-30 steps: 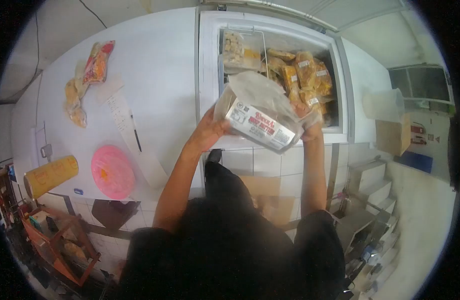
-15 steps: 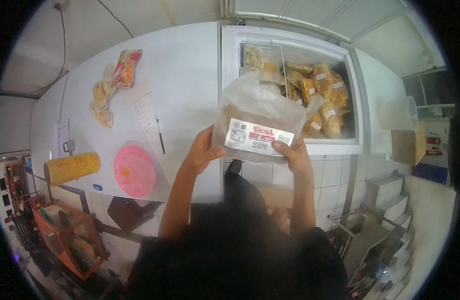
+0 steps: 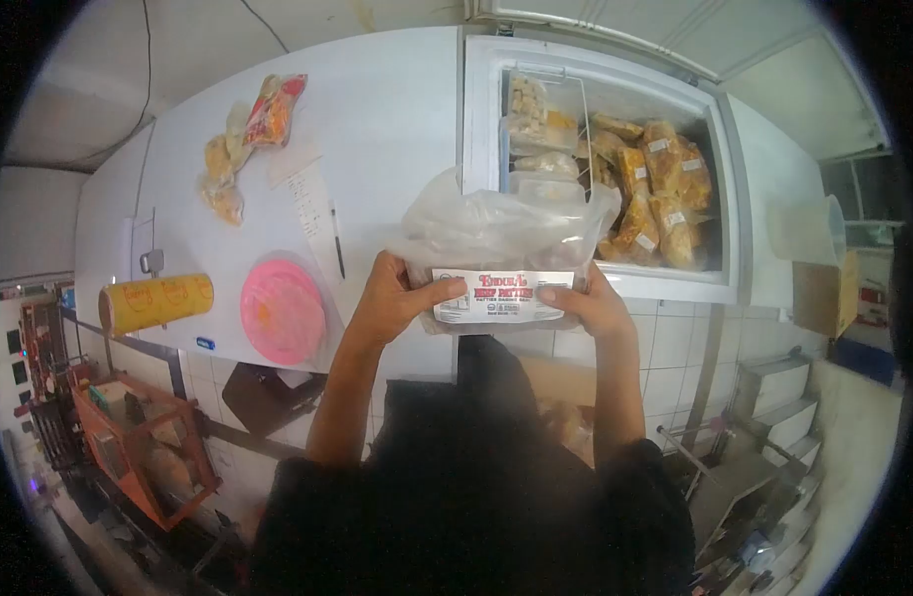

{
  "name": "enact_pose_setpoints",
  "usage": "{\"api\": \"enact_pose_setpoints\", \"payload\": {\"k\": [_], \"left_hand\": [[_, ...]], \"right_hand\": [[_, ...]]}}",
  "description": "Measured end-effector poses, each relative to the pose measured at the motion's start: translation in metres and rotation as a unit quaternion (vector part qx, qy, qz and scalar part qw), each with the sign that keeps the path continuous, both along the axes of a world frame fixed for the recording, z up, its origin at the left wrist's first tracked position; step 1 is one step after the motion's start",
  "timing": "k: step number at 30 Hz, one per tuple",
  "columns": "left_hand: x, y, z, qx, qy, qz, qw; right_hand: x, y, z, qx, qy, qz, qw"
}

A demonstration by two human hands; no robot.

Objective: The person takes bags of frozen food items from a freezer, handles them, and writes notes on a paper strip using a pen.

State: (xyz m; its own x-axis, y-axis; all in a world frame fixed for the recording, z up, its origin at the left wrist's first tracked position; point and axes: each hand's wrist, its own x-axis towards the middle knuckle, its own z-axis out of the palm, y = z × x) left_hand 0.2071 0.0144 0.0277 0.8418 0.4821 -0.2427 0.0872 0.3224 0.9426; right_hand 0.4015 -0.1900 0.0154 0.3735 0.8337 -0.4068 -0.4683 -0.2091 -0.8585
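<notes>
Both hands grip a clear plastic pack of beef patties [image 3: 504,253] in front of my body, its white and red label facing me. My left hand [image 3: 395,298] is closed on the pack's left side, the thumb lying on the label's left end. On the opposite side my right hand [image 3: 598,301] clasps it too, with the thumb pressed on the label's right part. The pack's loose plastic top flares out beyond the label. It overlaps the near left corner of an open chest freezer [image 3: 740,278], where several bagged foods [image 3: 665,204] lie.
On the white surface at left lie a red food packet [image 3: 276,111], more bagged food [image 3: 220,179], a handwritten paper [image 3: 307,204], a pen [image 3: 338,243], a pink round plate [image 3: 278,318] and a yellow roll [image 3: 156,304]. A wire divider [image 3: 585,129] stands inside the freezer.
The pack has been levelled and drawn slightly left, and its label now faces me straight on. My left thumb has moved onto the label. The whole view has shifted a little.
</notes>
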Motion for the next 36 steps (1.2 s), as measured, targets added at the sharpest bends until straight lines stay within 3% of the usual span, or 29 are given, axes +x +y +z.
{"api": "enact_pose_setpoints", "payload": {"k": [1, 3, 5, 7, 8, 10, 11, 14, 15, 16, 19, 20, 21, 23, 25, 26, 27, 28, 29, 30, 32, 33, 35, 36], "left_hand": [[-0.006, -0.002, -0.001, -0.002, 0.002, 0.007, 1.0], [-0.021, -0.006, -0.007, 0.069, 0.075, 0.018, 0.995], [-0.039, -0.009, -0.028, 0.116, 0.123, 0.034, 0.985], [-0.077, -0.013, -0.097, 0.18, 0.125, 0.066, 0.974], [-0.108, -0.014, -0.142, 0.216, 0.112, 0.083, 0.966], [-0.15, -0.026, -0.205, 0.255, 0.097, 0.11, 0.956], [-0.161, -0.029, -0.211, 0.244, 0.095, 0.114, 0.958], [-0.14, -0.028, -0.166, 0.045, 0.076, 0.1, 0.991], [-0.139, -0.029, -0.149, -0.022, 0.067, 0.092, 0.993], [-0.144, -0.031, -0.129, -0.021, 0.062, 0.091, 0.994], [-0.162, -0.041, -0.074, -0.029, 0.042, 0.141, 0.989], [-0.171, -0.046, -0.061, 0.202, 0.063, 0.151, 0.966], [-0.18, -0.051, -0.047, 0.423, 0.074, 0.159, 0.889], [-0.193, -0.076, 0.006, 0.467, 0.069, 0.12, 0.873], [-0.214, -0.081, 0.003, 0.512, 0.071, 0.092, 0.851], [-0.233, -0.072, -0.028, 0.524, 0.062, 0.062, 0.847], [-0.24, -0.07, -0.024, 0.335, 0.004, 0.092, 0.938], [-0.247, -0.067, -0.02, 0.073, -0.112, 0.16, 0.978], [-0.254, -0.065, -0.017, -0.124, -0.197, 0.242, 0.942], [-0.272, -0.049, -0.015, -0.13, -0.17, 0.203, 0.955], [-0.302, -0.032, -0.009, -0.147, -0.139, 0.175, 0.964], [-0.313, -0.026, -0.007, -0.161, -0.132, 0.183, 0.961], [-0.326, -0.018, -0.002, -0.235, -0.241, 0.062, 0.94], [-0.331, -0.016, 0.005, -0.226, -0.245, 0.072, 0.94]], "right_hand": [[-0.004, 0.002, -0.003, -0.002, 0.002, 0.007, 1.0], [-0.015, 0.004, -0.014, 0.058, -0.121, -0.005, 0.991], [-0.03, -0.001, -0.021, 0.059, -0.117, 0.001, 0.991], [-0.048, 0.011, -0.011, 0.065, -0.114, 0.005, 0.991], [-0.066, 0.027, 0.014, -0.023, -0.256, 0.046, 0.965], [-0.08, 0.013, -0.018, 0.032, -0.257, 0.084, 0.962], [-0.087, 0.006, -0.034, 0.06, -0.255, 0.103, 0.959], [-0.125, 0.02, 0.018, 0.016, -0.228, 0.064, 0.971], [-0.13, 0.021, 0.022, 0.048, -0.307, 0.084, 0.947], [-0.138, 0.022, 0.025, 0.077, -0.382, 0.103, 0.915], [-0.178, 0.025, 0.019, 0.02, -0.389, 0.029, 0.921], [-0.192, 0.024, 0.022, -0.001, -0.393, 0.001, 0.919], [-0.211, 0.026, 0.03, 0.009, -0.391, -0.019, 0.92], [-0.248, 0.035, 0.031, 0.064, -0.41, -0.051, 0.909], [-0.276, 0.042, 0.042, 0.109, -0.439, -0.064, 0.89], [-0.294, 0.038, 0.059, 0.112, -0.4, 0.001, 0.91], [-0.305, 0.036, 0.069, 0.118, -0.377, 0.035, 0.918], [-0.317, 0.035, 0.079, 0.121, -0.352, 0.069, 0.925], [-0.315, 0.031, 0.084, 0.137, -0.4, 0.074, 0.903], [-0.312, 0.028, 0.087, 0.156, -0.447, 0.082, 0.877], [-0.294, 0.037, 0.069, 0.136, -0.515, -0.089, 0.842], [-0.291, 0.045, 0.067, 0.108, -0.468, -0.092, 0.872], [-0.292, 0.046, 0.058, 0.089, -0.42, -0.081, 0.9], [-0.296, 0.04, 0.053, 0.122, -0.205, -0.007, 0.971]]}}
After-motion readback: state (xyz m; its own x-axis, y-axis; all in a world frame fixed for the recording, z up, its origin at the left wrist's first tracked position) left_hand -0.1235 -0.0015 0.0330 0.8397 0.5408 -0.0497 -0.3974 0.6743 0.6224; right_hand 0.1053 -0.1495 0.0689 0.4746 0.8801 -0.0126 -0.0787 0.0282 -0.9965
